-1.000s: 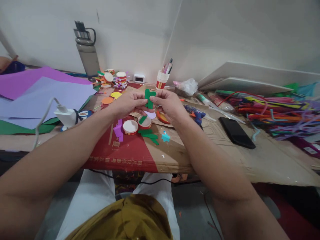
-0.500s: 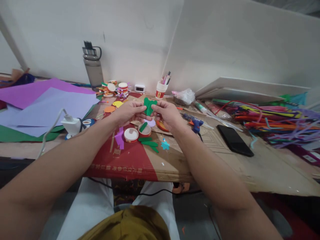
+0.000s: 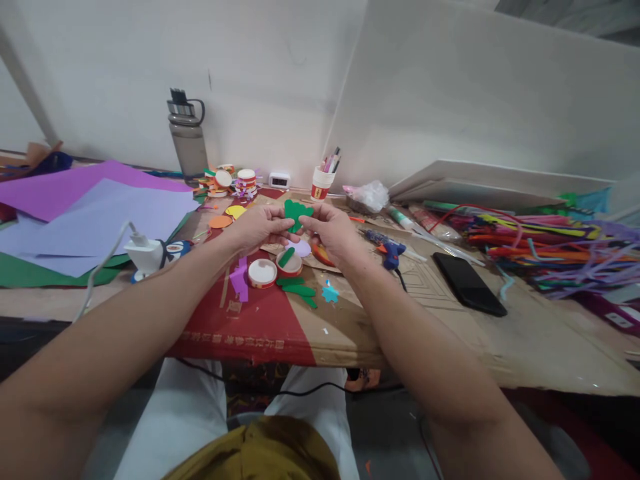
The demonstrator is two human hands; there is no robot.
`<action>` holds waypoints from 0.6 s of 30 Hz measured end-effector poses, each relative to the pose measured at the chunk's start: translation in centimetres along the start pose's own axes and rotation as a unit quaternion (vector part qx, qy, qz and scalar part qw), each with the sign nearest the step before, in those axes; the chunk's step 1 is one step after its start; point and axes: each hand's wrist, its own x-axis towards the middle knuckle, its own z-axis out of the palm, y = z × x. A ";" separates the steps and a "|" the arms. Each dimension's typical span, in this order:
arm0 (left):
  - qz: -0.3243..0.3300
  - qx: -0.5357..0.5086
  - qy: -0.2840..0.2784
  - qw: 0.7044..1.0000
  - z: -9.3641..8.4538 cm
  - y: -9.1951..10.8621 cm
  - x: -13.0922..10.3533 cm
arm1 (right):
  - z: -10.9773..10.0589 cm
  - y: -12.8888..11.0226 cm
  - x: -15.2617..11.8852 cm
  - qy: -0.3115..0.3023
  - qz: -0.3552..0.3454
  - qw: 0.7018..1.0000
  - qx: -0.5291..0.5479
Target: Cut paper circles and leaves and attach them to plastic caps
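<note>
Between both hands, above the cardboard, is a green paper cutout [image 3: 296,212] with a scalloped upper edge. My left hand [image 3: 267,227] pinches its left side, and my right hand [image 3: 326,230] grips its right side between thumb and fingers. Below the hands stand two short paper cup pieces: a white-faced one [image 3: 263,272] and an open one [image 3: 289,263] with a green strip lying across it. Several green paper strips [image 3: 297,288] lie just in front of them. A purple paper piece [image 3: 240,280] rests to the left, and a small blue star-shaped cutout [image 3: 330,291] to the right.
A blue glue gun [image 3: 391,253] and black phone [image 3: 469,283] lie on the right, with colourful pipe cleaners [image 3: 540,247] beyond. Purple paper sheets [image 3: 115,213] and a white plug [image 3: 145,255] are left. A water bottle [image 3: 187,140] and a pen cup [image 3: 321,183] stand behind.
The green cutout has turned slightly between my fingers, showing more of its scalloped edge. Both hands keep hold of it in nearly the same place; the view has shifted a little.
</note>
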 end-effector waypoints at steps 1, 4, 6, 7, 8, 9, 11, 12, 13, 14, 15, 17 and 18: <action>0.001 0.002 0.004 1.000 0.0 0.0 0.0 | 0.0 0.0 0.0 0.000 -0.002 1.000 -0.005; -0.004 0.003 0.009 1.000 -0.2 -0.1 0.0 | 0.0 0.0 -0.1 0.003 -0.010 1.000 -0.021; -0.014 -0.002 0.004 1.000 -0.2 0.0 -0.1 | 0.0 0.0 -0.1 0.002 -0.012 0.999 -0.037; -0.019 -0.004 0.000 1.000 -0.2 0.0 -0.1 | 0.0 -0.1 -0.2 0.002 -0.014 0.999 -0.046; -0.023 -0.005 -0.003 1.000 -0.2 0.0 -0.1 | 0.0 -0.1 -0.2 0.003 -0.019 0.998 -0.056; -0.028 -0.005 -0.006 1.000 -0.1 0.0 -0.1 | 0.1 -0.2 -0.3 0.006 -0.026 0.997 -0.067; -0.032 -0.001 -0.007 0.999 -0.1 0.0 -0.1 | 0.1 -0.4 -0.4 0.014 -0.043 0.995 -0.085; -0.029 0.003 -0.008 1.000 -0.1 -0.1 -0.1 | 0.1 -0.5 -0.4 0.017 -0.050 0.994 -0.092; -0.023 0.008 -0.011 1.000 -0.2 -0.2 -0.1 | 0.2 -0.5 -0.4 0.019 -0.054 0.993 -0.099; -0.015 0.014 -0.014 1.000 -0.2 -0.2 -0.1 | 0.2 -0.5 -0.5 0.020 -0.055 0.993 -0.106; -0.006 0.021 -0.019 1.000 -0.3 -0.3 0.0 | 0.2 -0.5 -0.5 0.021 -0.056 0.992 -0.114; 0.008 0.034 -0.025 0.999 -0.4 -0.5 0.0 | 0.2 -0.4 -0.5 0.018 -0.058 0.990 -0.124; 0.013 0.039 -0.023 0.999 -0.5 -0.5 0.1 | 0.2 -0.4 -0.4 0.016 -0.058 0.990 -0.125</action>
